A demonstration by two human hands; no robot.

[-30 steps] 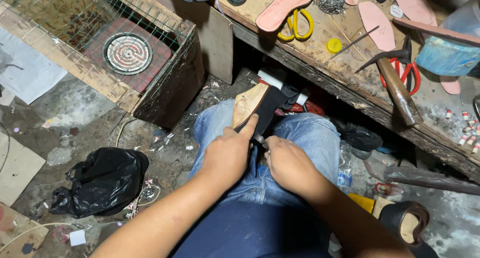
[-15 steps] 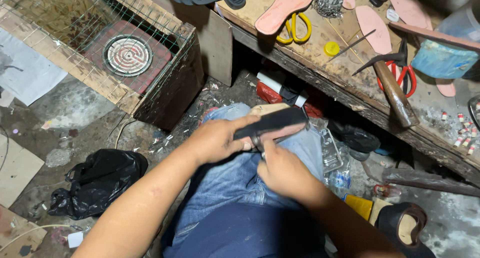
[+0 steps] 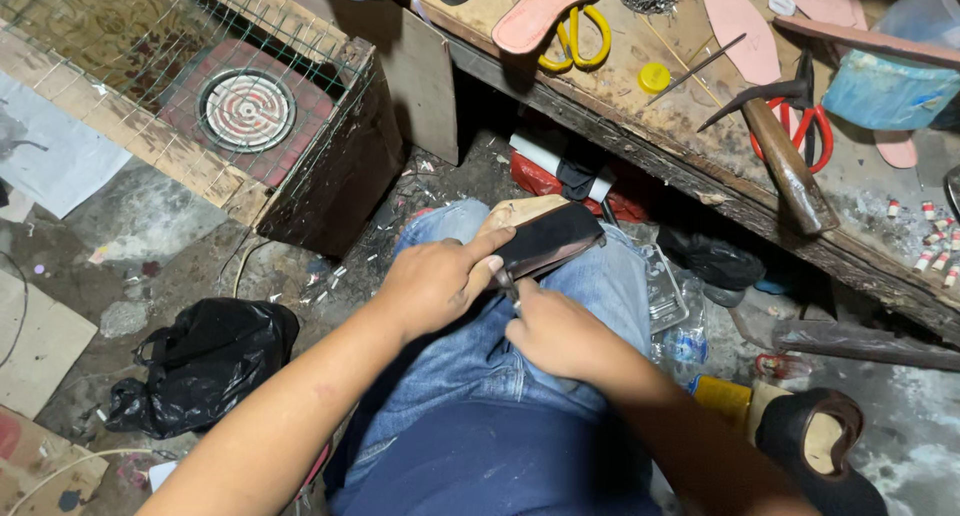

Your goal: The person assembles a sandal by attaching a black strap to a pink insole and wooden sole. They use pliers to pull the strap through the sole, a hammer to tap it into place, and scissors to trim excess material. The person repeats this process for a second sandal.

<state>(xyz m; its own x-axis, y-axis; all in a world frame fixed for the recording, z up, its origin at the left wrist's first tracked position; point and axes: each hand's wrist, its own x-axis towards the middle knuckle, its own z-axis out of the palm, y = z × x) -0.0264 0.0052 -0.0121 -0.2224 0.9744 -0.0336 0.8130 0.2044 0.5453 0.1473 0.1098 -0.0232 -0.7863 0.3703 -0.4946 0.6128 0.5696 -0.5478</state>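
Head view: shoe [image 3: 545, 238] lies on the lap w/ its black upper facing up, left hand [image 3: 435, 286] clamped on its near end, right hand [image 3: 555, 331] closed just under it, grip hidden. Bench edge [image 3: 640, 151] close ahead w/ hammer [image 3: 785, 161] & 2 scissors; wire crate [image 3: 300, 126] left, black bag [image 3: 200, 361] on the floor. Little room except over the knees.

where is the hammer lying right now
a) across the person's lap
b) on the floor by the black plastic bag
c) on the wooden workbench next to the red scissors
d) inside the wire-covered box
c: the hammer rests on the workbench, its head beside the red scissors.
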